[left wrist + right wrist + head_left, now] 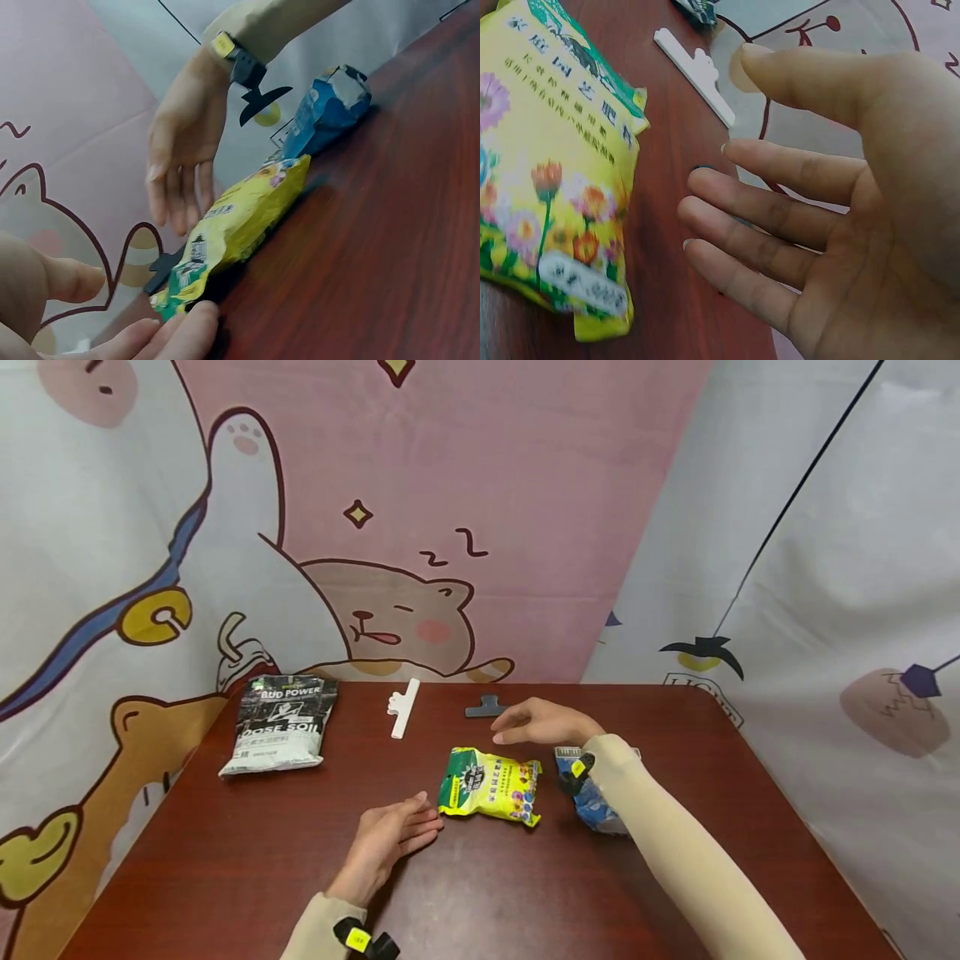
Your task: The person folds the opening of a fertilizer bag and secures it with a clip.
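A yellow and green fertilizer bag [491, 785] with printed flowers lies flat at mid-table. My left hand [390, 839] is by its green end, fingers fairly straight; in the left wrist view the fingertips [196, 326] are close to that end, and I cannot tell whether they touch it. Behind the bag, my right hand [547, 722] hovers with fingers spread and holds nothing, as the right wrist view shows. Just left of its fingertips lies a dark grey bag clip [486, 708]. A blue bag [596, 802] sits partly hidden under the right forearm.
A white bag clip [405, 708] lies at the back of the brown table [262, 852]. A black and white loose-soil bag [279, 727] lies at the back left. A printed cartoon curtain [480, 485] hangs right behind the table's far edge.
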